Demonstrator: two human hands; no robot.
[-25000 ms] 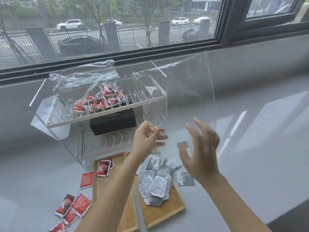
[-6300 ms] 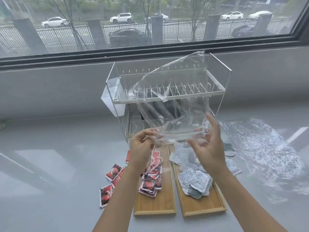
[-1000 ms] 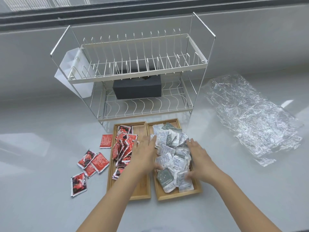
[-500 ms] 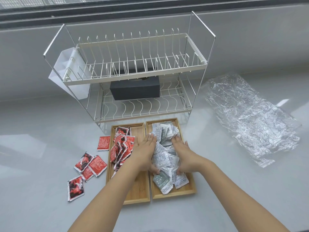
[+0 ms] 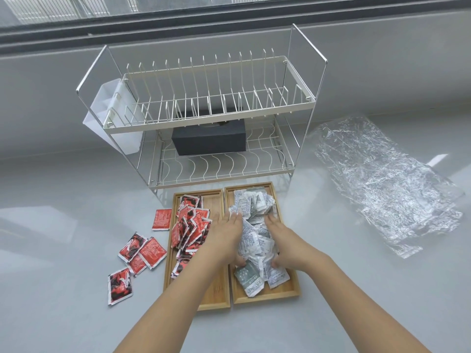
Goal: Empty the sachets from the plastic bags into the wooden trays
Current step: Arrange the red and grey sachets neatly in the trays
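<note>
Hardly any print can be read

A grey-green sachet at the near end of the right wooden tray carries large letters, too blurred to make out for sure. Print on the white sachets and red sachets is too small to read.

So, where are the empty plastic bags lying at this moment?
In the head view the plastic bags lie flat and crumpled on the grey counter, on the right side, beside the wire rack and apart from the wooden trays.

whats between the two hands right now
In the head view, a heap of white and grey paper sachets lies between the left hand and right hand, inside the right-hand wooden tray.
</note>
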